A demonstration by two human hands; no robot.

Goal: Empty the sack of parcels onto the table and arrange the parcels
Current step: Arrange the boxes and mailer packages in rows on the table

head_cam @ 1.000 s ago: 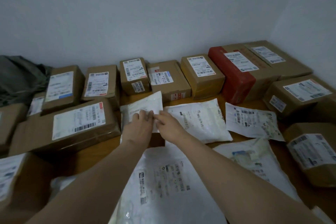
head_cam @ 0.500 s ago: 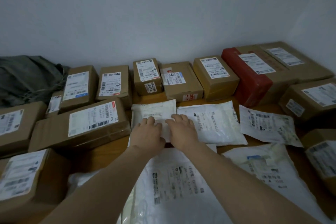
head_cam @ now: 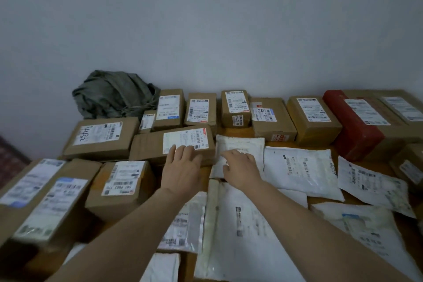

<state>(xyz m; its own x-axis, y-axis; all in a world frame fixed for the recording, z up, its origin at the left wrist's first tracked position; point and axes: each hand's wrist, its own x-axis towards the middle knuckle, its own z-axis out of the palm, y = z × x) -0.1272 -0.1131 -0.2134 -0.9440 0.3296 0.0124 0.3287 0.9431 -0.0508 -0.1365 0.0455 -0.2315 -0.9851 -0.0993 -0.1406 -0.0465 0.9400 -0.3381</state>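
Head view only.

On the left: left hand (head_cam: 183, 167) released, fingers straight, laid palm-down over the near top edge of the long brown box (head_cam: 148, 146), fingertips at the lower edge of its label. Gripping nothing.

On the right: right hand (head_cam: 240, 167) also released, fingers spread and loosely bent, resting on the small white padded mailer (head_cam: 242, 144). No pinch visible. Padded mailer flat on the surface (head_cam: 229, 131), just right of the long brown box; touching or not, can't tell.

Task items:
- grey-green sack (head_cam: 114, 94) crumpled and slumped against the wall (head_cam: 206, 30) at the far left back of the surface, well apart from both hands. Contents, if any, not visible.
- back row of brown boxes (head_cam: 234, 107) side by side along the wall, labels up.
- red box (head_cam: 352, 126) at the right end of that row, with a big brown box (head_cam: 400, 107) just behind it.
- box marked 4432 (head_cam: 100, 137) just left of the long brown box.
- near brown box (head_cam: 121, 183) closer in, label up, beside the left forearm; blurred brown box (head_cam: 41, 197) to its left at the frame edge.
- white poly mailer (head_cam: 299, 167) just right of the padded mailer, then a second poly mailer (head_cam: 370, 183) beside that.
- large white mailer (head_cam: 233, 224) flat under the right forearm.
- grey plastic bag (head_cam: 183, 220) between the forearms, just left of the large white mailer.
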